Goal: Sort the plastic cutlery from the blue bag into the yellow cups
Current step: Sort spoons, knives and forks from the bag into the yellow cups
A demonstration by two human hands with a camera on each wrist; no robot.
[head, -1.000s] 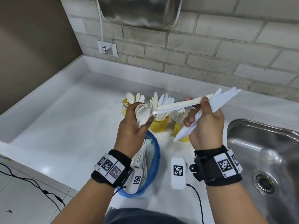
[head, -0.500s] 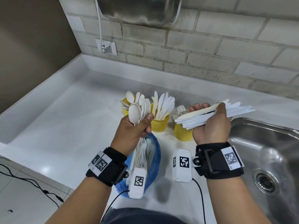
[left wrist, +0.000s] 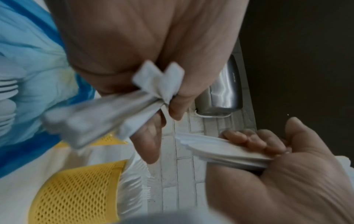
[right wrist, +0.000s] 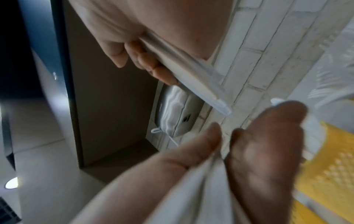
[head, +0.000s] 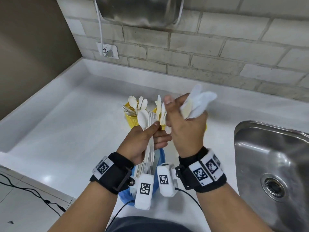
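Observation:
My left hand (head: 155, 131) grips a bundle of white plastic spoons and forks (head: 147, 121) upright over the blue bag (head: 160, 158), whose cutlery (left wrist: 7, 91) shows in the left wrist view. Close beside it on the right, my right hand (head: 180, 111) grips a bundle of white knives (head: 197, 102) that points up and to the right. Behind the hands stand the yellow cups: the left cup (head: 131, 120) holds spoons, the middle cup (head: 155, 110) holds knives, and my right hand hides most of the third. A yellow mesh cup (left wrist: 76, 189) also shows below my left hand.
The white counter (head: 66, 123) runs left to a raised edge. A steel sink (head: 270, 164) lies at the right. On the brick wall are a socket (head: 107, 51) and a metal dispenser (head: 138, 10). A black cable (head: 33, 193) lies on the floor at lower left.
My right hand has swung left, close to my left hand, turning the knife bundle from level to nearly upright. My left hand keeps its spoons and forks.

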